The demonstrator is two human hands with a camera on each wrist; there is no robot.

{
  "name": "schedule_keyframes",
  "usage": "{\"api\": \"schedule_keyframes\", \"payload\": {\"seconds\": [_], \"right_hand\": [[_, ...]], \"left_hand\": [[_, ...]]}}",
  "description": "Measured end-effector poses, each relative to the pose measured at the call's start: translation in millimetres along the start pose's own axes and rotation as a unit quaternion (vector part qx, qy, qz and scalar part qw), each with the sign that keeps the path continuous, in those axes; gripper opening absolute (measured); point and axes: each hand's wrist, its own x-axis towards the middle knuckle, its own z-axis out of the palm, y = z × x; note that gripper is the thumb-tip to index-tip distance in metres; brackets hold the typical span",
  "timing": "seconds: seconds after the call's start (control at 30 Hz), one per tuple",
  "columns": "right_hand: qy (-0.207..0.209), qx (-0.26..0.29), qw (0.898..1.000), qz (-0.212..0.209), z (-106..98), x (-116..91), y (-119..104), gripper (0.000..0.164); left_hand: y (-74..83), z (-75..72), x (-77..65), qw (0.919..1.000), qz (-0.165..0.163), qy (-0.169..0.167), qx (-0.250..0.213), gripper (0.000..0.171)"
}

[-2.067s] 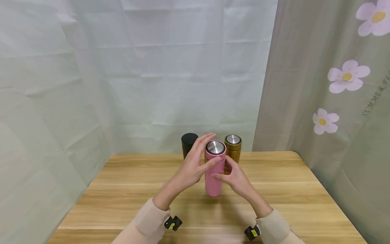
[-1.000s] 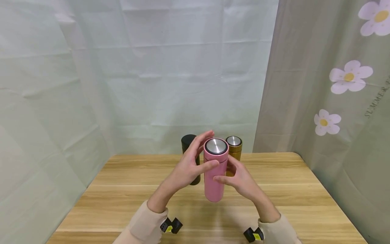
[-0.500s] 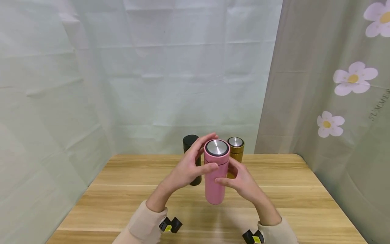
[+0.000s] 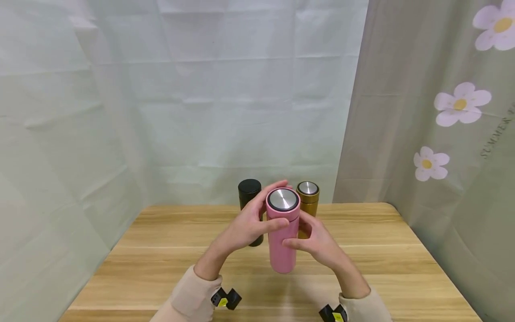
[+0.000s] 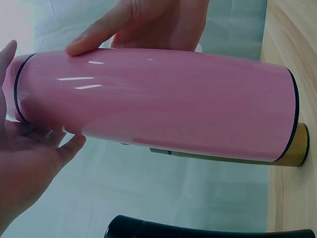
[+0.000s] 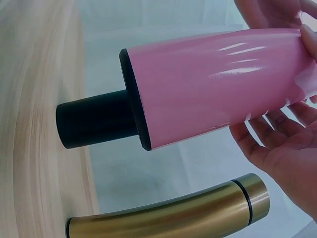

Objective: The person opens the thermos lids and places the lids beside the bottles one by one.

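A pink thermos bottle (image 4: 281, 256) with a brushed silver lid top stands upright between both hands in the head view. Near the lid, my left hand (image 4: 247, 226) grips it, thumb across the front and fingers behind. Lower down, the right hand (image 4: 322, 243) holds the body from the other side. The right wrist view shows the thermos's black base ring (image 6: 134, 99) raised off the table. Behind it stand a black thermos (image 4: 249, 187) on the left and a gold thermos (image 4: 309, 208) on the right, both partly hidden by the hands and the pink bottle.
A wood-grain table (image 4: 161, 259) extends under everything, its back edge close to a pale hanging cloth (image 4: 225, 112). At the right hangs a curtain (image 4: 402, 112) with flower prints. A small black camera (image 4: 226, 298) is on each wrist.
Over the two seconds, the pink thermos has come up and nearer to the head camera, both hands moving along with it. In the last half second it shifts only slightly. The other bottles stay put.
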Motion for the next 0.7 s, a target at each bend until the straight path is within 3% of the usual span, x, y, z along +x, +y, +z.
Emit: {"api": "schedule_keyframes", "payload": {"seconds": [0.27,0.7], "right_hand": [[-0.001,0.008,1.0,-0.001,-0.2,-0.7,-0.2,0.063],[-0.009,0.022,1.0,0.016,-3.4,-1.8,2.1,0.064]], "left_hand": [[-1.4,1.0,1.0,1.0,0.008,0.0,-0.005,0.08],[2.0,2.6,4.6,0.9994,0.008,0.028,-0.02,0.069]]}}
